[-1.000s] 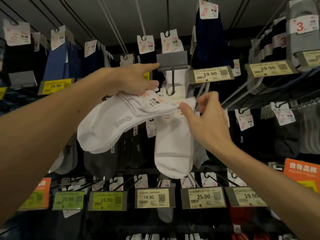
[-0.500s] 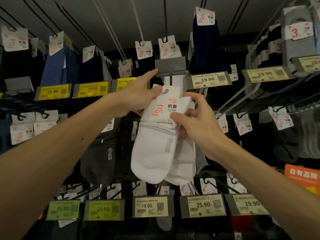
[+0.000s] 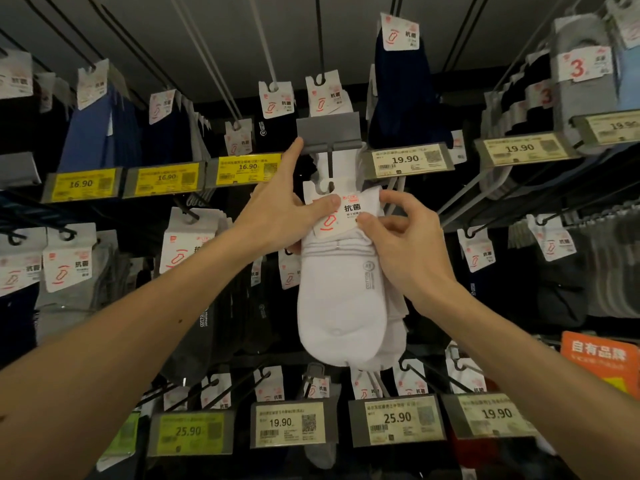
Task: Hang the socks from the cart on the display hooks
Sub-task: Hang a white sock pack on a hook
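White socks [image 3: 341, 299] are hanging soft and light under a stiffer card header [image 3: 337, 216], so gripping the card, not the fabric. Left hand [image 3: 277, 216] and right hand [image 3: 405, 244] are both pinching it, left index touching the grey holder [image 3: 328, 133]. Versus half a second back: card slot is now sitting at the hook [image 3: 330, 174] tip.

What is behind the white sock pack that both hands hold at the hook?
Another white sock pair shows at its right edge, and a white card shows above it, behind the hook. The front pack covers the rest, so their number is unclear.
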